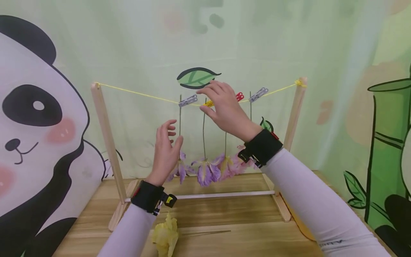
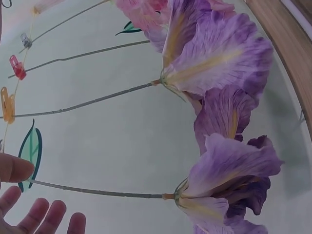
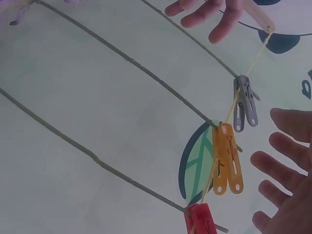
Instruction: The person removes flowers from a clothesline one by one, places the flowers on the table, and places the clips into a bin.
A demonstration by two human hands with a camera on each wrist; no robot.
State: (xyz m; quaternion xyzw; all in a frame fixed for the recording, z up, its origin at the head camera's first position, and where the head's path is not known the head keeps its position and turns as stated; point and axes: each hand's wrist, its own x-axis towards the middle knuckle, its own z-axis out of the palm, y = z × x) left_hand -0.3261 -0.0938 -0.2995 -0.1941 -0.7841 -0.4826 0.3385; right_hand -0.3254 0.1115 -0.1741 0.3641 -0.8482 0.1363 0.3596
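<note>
Several artificial flowers hang head down from a yellow string (image 1: 138, 94), their stems held by clothespins. A grey clothespin (image 1: 187, 101) is leftmost; then come an orange-yellow clothespin (image 3: 226, 158), a red clothespin (image 3: 200, 219) and another grey clothespin (image 1: 258, 94). My right hand (image 1: 226, 110) hovers by the string with fingers spread, apart from the clothespins in the right wrist view. Beside the leftmost stem, my left hand (image 1: 165, 153) is raised with loose fingers, holding nothing. Below hang purple flowers (image 2: 234, 175) and pink flowers (image 2: 141, 14), the latter partly hidden by the right wrist.
A wooden left post (image 1: 109, 142) and right post (image 1: 295, 114) carry the string, joined low down by a white rod (image 1: 224, 195). On the wooden table (image 1: 250, 239) lies a yellow flower (image 1: 165, 235) with its stem. A panda-print cloth (image 1: 144, 43) hangs behind.
</note>
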